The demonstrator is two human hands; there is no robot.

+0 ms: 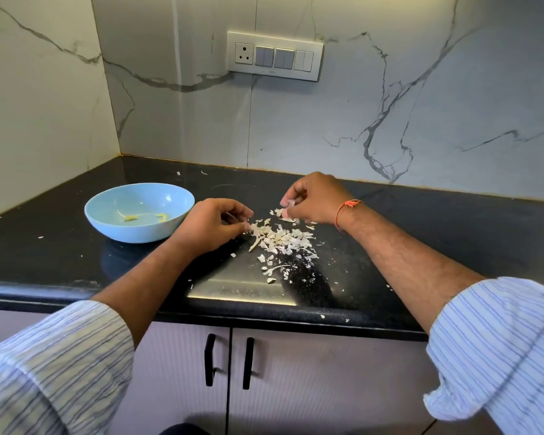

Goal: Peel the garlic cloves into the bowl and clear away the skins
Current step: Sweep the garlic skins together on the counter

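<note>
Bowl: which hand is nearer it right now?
Left. The left hand is just right of the bowl, close to its rim and pinching skins at the pile's edge. The right hand is beyond the pile, farther right, pinching a skin.

Even daylight, wide-angle bend

Soft, bright light falls evenly; a pale glare patch sits on the dark glossy surface (242,287) near its front edge. Shadows are faint. Edges bow outward, and the fingertips (291,203) are slightly motion-blurred

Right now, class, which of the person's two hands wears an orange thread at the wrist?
The right hand, pinching a scrap of garlic skin above the skin pile. The left hand, nearer the light blue bowl, has a bare wrist.
</note>
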